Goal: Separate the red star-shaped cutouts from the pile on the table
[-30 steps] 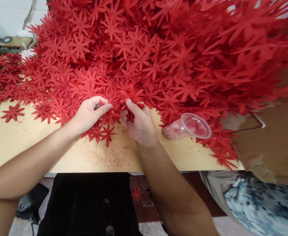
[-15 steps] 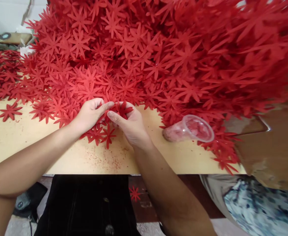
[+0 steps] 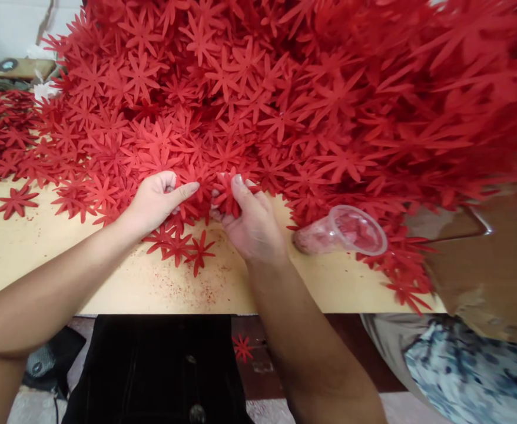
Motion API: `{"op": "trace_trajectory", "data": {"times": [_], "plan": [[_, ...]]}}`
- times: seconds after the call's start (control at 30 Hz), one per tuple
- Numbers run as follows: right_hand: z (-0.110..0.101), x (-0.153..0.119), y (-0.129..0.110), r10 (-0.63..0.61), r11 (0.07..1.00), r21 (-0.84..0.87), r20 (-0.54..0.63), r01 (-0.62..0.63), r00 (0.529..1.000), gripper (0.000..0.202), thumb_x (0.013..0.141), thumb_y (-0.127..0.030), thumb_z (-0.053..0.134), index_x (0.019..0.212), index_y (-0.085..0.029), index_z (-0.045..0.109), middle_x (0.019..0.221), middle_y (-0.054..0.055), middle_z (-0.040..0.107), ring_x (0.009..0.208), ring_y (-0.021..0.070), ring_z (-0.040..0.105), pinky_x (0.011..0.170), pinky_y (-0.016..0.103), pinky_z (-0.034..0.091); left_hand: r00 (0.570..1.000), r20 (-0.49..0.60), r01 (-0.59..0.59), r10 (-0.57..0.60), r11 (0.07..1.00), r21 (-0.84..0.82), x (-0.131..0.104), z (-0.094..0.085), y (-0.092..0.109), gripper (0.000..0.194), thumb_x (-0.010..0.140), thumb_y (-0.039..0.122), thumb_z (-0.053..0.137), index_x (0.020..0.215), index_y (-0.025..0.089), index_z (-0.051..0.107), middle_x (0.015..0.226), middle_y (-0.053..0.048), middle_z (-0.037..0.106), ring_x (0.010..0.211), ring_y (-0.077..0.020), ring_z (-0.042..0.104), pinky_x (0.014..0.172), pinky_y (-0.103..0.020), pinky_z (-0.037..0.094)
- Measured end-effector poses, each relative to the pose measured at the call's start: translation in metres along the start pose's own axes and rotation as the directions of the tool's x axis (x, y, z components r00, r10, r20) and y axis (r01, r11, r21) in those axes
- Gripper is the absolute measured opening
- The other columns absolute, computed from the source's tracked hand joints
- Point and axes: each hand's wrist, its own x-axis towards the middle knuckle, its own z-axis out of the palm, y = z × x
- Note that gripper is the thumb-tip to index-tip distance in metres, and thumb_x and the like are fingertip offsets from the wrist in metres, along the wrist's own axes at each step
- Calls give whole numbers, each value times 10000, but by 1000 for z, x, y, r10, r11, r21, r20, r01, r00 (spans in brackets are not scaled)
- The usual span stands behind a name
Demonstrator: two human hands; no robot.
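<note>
A star-shaped red artificial flower piece (image 3: 228, 197) with narrow petals is held in my right hand (image 3: 258, 227), the thumb pressed over it and the fingers curled underneath. To its left, my left hand (image 3: 155, 200) is closed in a pinch, thumb stretched over the red pieces; what it grips, if anything, blends with the red behind it. The hands are apart, at the front edge of a large pile of red flower pieces (image 3: 152, 138). Several loose flower pieces (image 3: 178, 247) lie on the table just below them.
A clear plastic cup (image 3: 324, 232) lies on its side to the right, with reddish bits inside. Beyond it is a brown cardboard surface (image 3: 483, 277). Red crumbs (image 3: 201, 291) dot the tabletop (image 3: 121, 288). Patterned cloth (image 3: 474, 371) shows at lower right, and one flower piece (image 3: 242, 348) lies below the table.
My hands have drawn apart. The right hand has moved right and turned, carrying the red flower piece; the left has shifted slightly left. The loose pieces below have shifted a little.
</note>
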Motion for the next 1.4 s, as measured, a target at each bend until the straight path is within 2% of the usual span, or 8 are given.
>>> {"op": "trace_trajectory", "data": {"times": [0.17, 0.37, 0.5, 0.63, 0.8, 1.03, 1.3, 1.4], "plan": [[-4, 2, 0, 55, 998, 7, -24, -55, 998, 349, 527, -280, 814, 790, -228, 592, 724, -52, 631, 595, 62, 548, 530, 208, 459, 999, 26, -18, 19, 1000, -22, 1, -1, -1, 396, 724, 485, 680, 602, 176, 464, 468, 53, 480, 404, -42, 385, 410, -196, 274], [-4, 2, -1, 38, 995, -88, -86, -45, 996, 356, 631, -468, 748, 646, -187, 529, 541, -68, 524, 427, 23, 431, 368, 160, 312, 999, 32, 4, -3, 999, -46, 1, -1, 5, 389, 845, 479, 525, 622, 163, 478, 517, 40, 499, 444, -41, 441, 452, -167, 351], [-5, 3, -2, 19, 989, -146, -105, -34, 994, 467, 664, -584, 681, 586, -186, 449, 478, -78, 448, 358, 8, 324, 322, 164, 217, 1000, 4, 16, -16, 998, -67, 3, -2, 6, 222, 788, 296, 633, 685, 158, 493, 550, 55, 513, 475, -34, 472, 488, -148, 388], [-4, 3, -1, -34, 986, -166, -116, 14, 993, 465, 662, -605, 666, 601, -190, 465, 499, -74, 450, 393, 16, 355, 351, 170, 261, 1000, -22, 21, -23, 998, -57, 4, -3, 6, 147, 735, 140, 650, 720, 159, 505, 523, 74, 502, 441, -31, 442, 467, -154, 367], [1, -1, 0, -85, 988, -131, -26, 81, 996, 408, 613, -537, 733, 688, -212, 499, 562, -83, 460, 470, 25, 409, 421, 173, 338, 999, -32, -19, 19, 1000, -9, 1, -1, 9, 219, 780, 213, 617, 611, 161, 488, 455, 75, 425, 397, -31, 333, 430, -187, 271], [9, -4, -1, -103, 970, -212, 100, 122, 990, 346, 557, -446, 789, 698, -205, 585, 633, -52, 546, 596, 68, 509, 536, 221, 437, 996, 72, -53, 56, 998, -46, 1, 10, 4, 259, 716, 280, 701, 598, 146, 513, 534, 46, 518, 483, -46, 437, 501, -185, 362], [-11, 13, -5, -201, 975, -144, -219, 172, 955, 339, 681, -387, 710, 605, -204, 434, 536, -83, 387, 449, 22, 332, 409, 174, 271, 994, 5, -108, 109, 987, 115, 4, 5, 9, 176, 790, 302, 608, 695, 158, 571, 532, 44, 503, 468, -55, 387, 506, -192, 351], [-13, 16, -7, -182, 978, -147, -231, 151, 956, 336, 680, -468, 696, 657, -209, 484, 594, -64, 477, 503, 34, 414, 435, 168, 320, 973, -13, -220, 230, 944, 245, 8, 5, 11, 166, 805, 321, 586, 826, 159, 615, 706, -6, 611, 644, -102, 543, 673, -229, 454]]}}
